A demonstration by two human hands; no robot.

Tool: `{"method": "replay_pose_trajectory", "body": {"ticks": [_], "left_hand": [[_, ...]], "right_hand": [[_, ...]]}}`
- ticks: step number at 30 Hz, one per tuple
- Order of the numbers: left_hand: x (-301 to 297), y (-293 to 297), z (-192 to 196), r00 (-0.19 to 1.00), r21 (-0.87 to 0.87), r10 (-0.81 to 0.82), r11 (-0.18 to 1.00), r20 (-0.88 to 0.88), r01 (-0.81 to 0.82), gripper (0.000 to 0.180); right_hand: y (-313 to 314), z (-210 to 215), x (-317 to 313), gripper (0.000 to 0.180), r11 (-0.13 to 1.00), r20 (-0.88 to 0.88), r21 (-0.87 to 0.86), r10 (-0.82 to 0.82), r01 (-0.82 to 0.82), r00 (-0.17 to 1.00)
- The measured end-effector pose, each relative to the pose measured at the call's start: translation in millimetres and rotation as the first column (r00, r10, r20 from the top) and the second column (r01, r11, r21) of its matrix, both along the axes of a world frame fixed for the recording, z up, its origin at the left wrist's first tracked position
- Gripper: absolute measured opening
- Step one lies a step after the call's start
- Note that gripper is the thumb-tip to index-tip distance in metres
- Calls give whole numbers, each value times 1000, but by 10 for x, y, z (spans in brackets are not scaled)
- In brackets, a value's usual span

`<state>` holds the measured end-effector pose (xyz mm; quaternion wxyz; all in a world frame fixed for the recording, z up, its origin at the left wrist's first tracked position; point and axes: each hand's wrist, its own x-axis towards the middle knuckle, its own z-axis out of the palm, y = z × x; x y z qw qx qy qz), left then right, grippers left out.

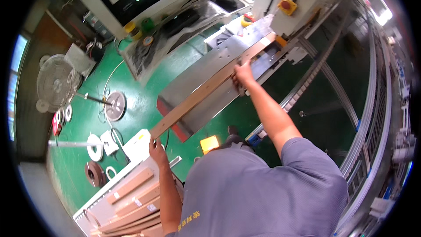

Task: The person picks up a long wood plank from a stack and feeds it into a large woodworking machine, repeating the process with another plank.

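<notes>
Long wooden strip (206,90) lies slanted on the machine's steel bed (193,77), left hand (157,148) clamped on its near end, right hand (242,73) pressing mid-length; looks stiff, light, whippy, so best held at two well-spaced points.

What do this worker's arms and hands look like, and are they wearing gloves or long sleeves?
No gloves: both the left hand and the right hand are bare, with no watch or rings that I can make out. The forearms are uncovered too. A grey-blue short-sleeved shirt ends near the right elbow, with small yellow markings low on its front.
</notes>
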<state>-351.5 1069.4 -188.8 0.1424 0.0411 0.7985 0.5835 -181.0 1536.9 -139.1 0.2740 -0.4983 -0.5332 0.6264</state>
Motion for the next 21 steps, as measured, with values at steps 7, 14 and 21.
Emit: {"method": "replay_pose_trajectory", "body": {"ticks": [7, 14, 21], "left_hand": [[175, 668, 222, 901, -238, -319, 937, -295, 254, 42], [184, 761, 273, 835, -229, -418, 906, -358, 355, 51], [-268, -971, -574, 898, -832, -421, 539, -127, 135, 66]], "right_hand": [[310, -65, 97, 41, 999, 91, -38, -16, 20, 996], [-980, 96, -299, 96, 988, -72, -99, 111, -118, 991], [-1227, 124, -365, 96, 989, -111, -82, 114, -124, 987]]}}
